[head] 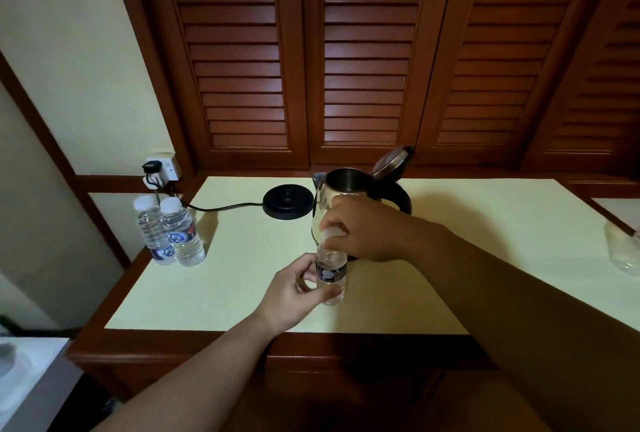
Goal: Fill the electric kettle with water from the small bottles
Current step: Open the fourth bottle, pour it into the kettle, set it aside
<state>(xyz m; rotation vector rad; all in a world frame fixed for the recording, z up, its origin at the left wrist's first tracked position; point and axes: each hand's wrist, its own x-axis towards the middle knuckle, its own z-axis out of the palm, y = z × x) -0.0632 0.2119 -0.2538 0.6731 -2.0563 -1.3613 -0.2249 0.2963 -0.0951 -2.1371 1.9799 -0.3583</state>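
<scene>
Item: small clear plastic water bottle (331,275) in front of steel electric kettle (341,203). Left hand (298,287) is gripping its body; right hand (360,230) fingers are pinching white cap (332,233). Risk: squeezing could be spilling water once uncapped.

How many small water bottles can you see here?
3. Two capped bottles stand side by side at the table's left edge. The third bottle is near the kettle, gripped by the left hand while the right hand holds its cap.

My right hand (360,229) hid the kettle's (341,189) lower front, and a crumpled plastic thing (623,251) was cut off at the right edge.
</scene>
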